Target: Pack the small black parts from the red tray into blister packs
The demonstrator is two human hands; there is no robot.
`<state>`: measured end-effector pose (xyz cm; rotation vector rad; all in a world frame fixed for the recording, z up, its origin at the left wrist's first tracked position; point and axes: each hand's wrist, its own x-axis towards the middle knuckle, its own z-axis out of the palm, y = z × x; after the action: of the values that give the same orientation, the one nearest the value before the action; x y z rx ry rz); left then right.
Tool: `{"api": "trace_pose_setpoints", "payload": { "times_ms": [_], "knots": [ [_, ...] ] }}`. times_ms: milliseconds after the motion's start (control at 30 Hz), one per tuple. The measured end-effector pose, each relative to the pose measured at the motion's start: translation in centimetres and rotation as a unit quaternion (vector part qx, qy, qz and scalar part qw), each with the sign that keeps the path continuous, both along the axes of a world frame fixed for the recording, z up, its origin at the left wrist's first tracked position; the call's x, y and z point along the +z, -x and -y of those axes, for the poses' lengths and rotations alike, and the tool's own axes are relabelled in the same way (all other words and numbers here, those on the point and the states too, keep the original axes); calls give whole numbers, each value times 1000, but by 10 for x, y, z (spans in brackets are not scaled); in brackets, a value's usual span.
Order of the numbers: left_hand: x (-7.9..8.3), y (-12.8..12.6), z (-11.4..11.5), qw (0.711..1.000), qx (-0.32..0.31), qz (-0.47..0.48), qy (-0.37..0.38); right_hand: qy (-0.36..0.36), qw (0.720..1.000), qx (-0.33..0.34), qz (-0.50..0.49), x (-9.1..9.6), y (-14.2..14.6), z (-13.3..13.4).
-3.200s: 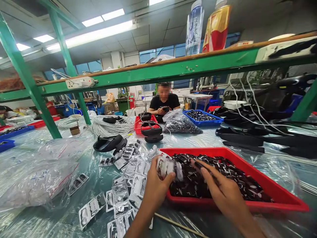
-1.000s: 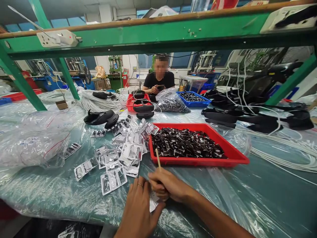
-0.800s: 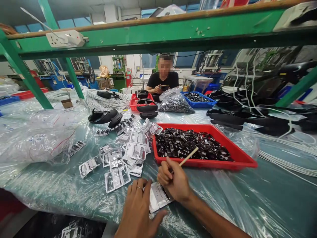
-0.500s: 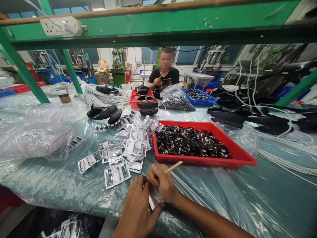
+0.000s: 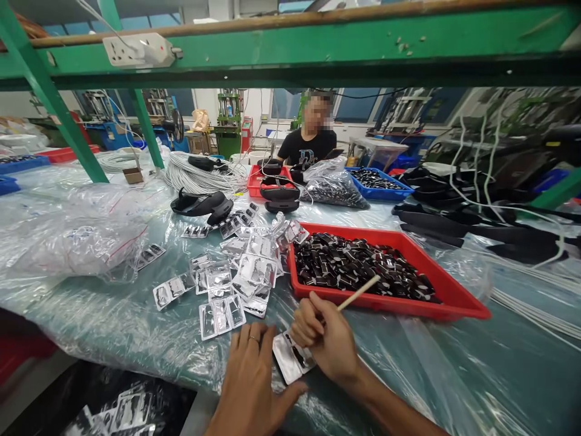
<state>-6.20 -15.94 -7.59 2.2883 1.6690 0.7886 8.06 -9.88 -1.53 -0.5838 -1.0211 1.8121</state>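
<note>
My right hand (image 5: 324, 336) is closed around a thin pale stick (image 5: 361, 292), which looks wooden and slants up to the right. Under its curled fingers lies a silver foil-like packet (image 5: 290, 360) with a dark strip across it; its right part is partly covered by the hand. My left hand (image 5: 252, 375) rests flat on the plastic-covered table just left of that packet, fingers stretched, thumb spread below the packet's lower edge. Beyond it lie similar silver packets (image 5: 222, 316), heaped up toward a red tray (image 5: 454, 307) filled with small black pieces.
Clear plastic bags (image 5: 86, 245) lie to the left. Further back are black padded items (image 5: 202, 203), coiled white cable (image 5: 195, 178) and a blue tray (image 5: 394, 192). A green beam (image 5: 290, 45) crosses overhead. Someone in a black shirt (image 5: 304, 148) sits opposite.
My right hand has moved right, away from my left fingers, with the stick, uncovering more of the packet. The view has shifted slightly. The person opposite has turned their head.
</note>
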Motion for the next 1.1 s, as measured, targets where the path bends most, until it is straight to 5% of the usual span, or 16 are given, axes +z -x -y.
{"api": "trace_pose_setpoints", "payload": {
  "times_ms": [167, 333, 567, 767, 1100],
  "knots": [
    [11, -4, 3, 996, -10, 47, 75, -16, 999, -37, -10, -15, 20, 1],
    [9, -7, 1, 996, 8, 60, 63, -22, 998, -50, 23, -23, 29, 0],
    [3, 0, -3, 997, 2, 55, 52, 32, 991, 120, 58, -14, 16, 9],
    [11, -5, 1, 998, 9, 40, 53, -12, 1000, 0, 7, -9, 9, -3],
    [5, -5, 2, 999, 6, 33, 29, -75, 995, -15, 62, -22, 27, -2]
  ]
}}
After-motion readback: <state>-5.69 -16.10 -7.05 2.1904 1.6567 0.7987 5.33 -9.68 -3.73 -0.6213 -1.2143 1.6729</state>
